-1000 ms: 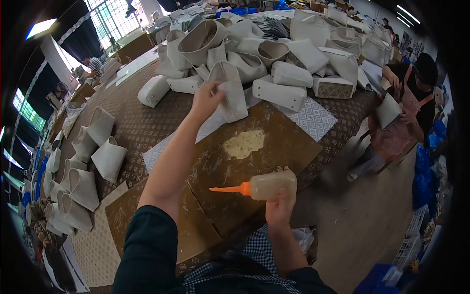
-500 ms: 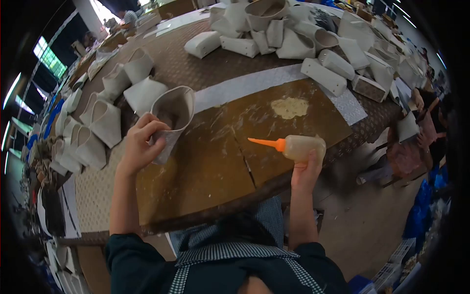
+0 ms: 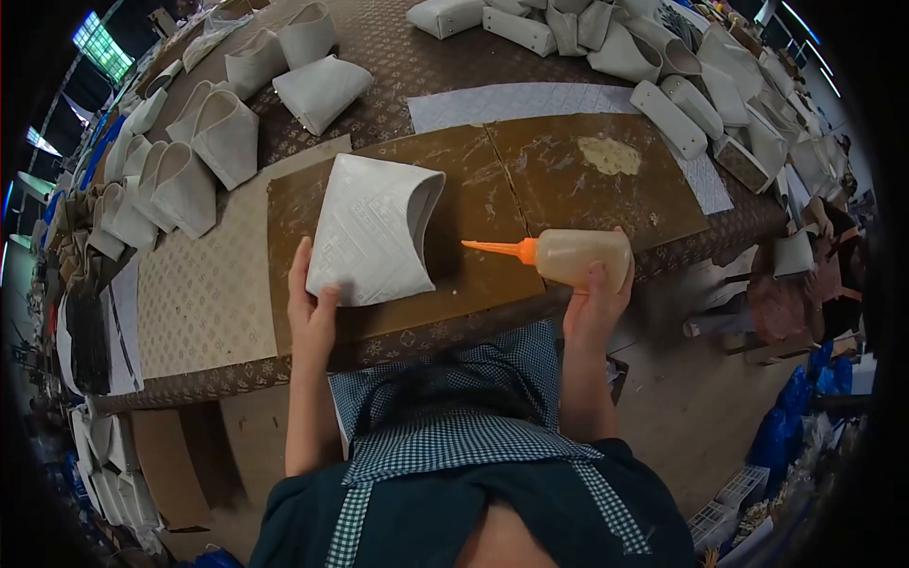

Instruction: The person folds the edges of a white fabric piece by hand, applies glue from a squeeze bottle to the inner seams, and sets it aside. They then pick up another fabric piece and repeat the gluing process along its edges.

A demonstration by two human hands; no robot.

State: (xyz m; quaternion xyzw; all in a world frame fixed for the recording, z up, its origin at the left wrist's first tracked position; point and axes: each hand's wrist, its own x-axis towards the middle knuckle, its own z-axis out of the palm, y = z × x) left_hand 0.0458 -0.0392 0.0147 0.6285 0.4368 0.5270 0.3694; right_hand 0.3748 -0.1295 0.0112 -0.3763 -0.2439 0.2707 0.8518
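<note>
A white, embossed bag body lies on its side over the brown board, its curved open mouth facing right. My left hand grips its lower left corner, thumb on top and the other fingers at the edge and partly underneath. On the right, my right hand is wrapped round a squeeze bottle of cloudy, yellowish contents. The bottle is held level, and its orange nozzle points left toward the bag's mouth, a short gap apart from it.
The worn brown board has a dried pale patch. Several white bag bodies stand at the left, and more white pieces are heaped at the back right. A person sits at the far right beside the table.
The bag body has gone from upright with its mouth up to lying on its side, mouth to the right. My left hand has moved nearer to me. The bottle stays in my right hand.
</note>
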